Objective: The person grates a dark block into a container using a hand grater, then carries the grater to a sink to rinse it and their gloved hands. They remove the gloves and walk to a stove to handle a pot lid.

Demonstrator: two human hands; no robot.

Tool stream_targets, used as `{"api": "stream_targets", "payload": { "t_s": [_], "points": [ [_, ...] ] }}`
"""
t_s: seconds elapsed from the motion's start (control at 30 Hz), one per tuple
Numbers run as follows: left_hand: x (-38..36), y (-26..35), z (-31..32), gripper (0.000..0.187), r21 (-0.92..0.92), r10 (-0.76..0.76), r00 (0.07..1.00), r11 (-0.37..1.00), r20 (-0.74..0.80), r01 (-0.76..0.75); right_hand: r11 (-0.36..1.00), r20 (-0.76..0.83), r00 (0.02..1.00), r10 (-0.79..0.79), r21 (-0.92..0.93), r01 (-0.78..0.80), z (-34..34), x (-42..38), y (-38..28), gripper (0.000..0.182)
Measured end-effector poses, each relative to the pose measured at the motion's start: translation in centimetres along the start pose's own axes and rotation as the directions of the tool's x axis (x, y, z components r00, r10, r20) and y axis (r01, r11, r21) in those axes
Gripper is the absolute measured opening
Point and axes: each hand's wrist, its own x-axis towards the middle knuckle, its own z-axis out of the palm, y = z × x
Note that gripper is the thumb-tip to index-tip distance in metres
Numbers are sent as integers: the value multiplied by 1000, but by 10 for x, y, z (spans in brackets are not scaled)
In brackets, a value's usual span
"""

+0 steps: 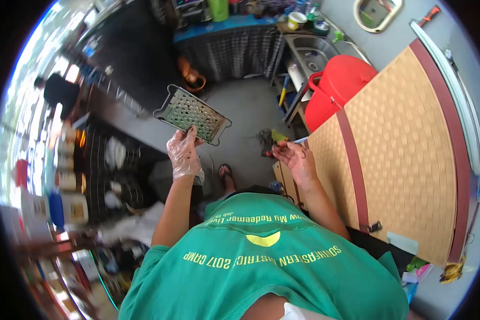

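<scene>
My left hand [182, 154], in a clear plastic glove, grips a flat metal grater [189, 113] by its near edge. The grater is held up in front of me at a slant, its holed face in view and its wire frame sticking out at both ends. My right hand [295, 161] is bare and raised on the other side, with the fingers loosely curled and apart. I see nothing held in it. Just beyond its fingertips, lower down, is a small yellow-green item [278, 136] beside something dark; I cannot make out what they are.
To the right stand a large woven tan panel [400, 138] with maroon bands and a red plastic bin [344, 80]. A metal sink [312, 56] is at the back right. On the left is a black wire rack [104, 176]; farther off, a person [61, 95] in dark clothing.
</scene>
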Motion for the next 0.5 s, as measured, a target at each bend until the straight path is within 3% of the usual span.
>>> {"api": "stream_targets", "payload": {
  "t_s": [0.17, 0.3, 0.5],
  "points": [
    [139, -5, 67, 13, 207, 28, 978, 976, 209, -72, 992, -267, 963, -39, 105, 69, -44, 75, 2, 24],
    [228, -1, 115, 13, 262, 24, 935, 957, 353, -123, 991, -302, 951, -64, 95, 97, -14, 134, -26, 28],
    [310, -22, 181, 16, 282, -84, 898, 958, 433, -46, 988, -317, 942, -109, 72, 139, -3, 220, -43, 29]
  ]
}}
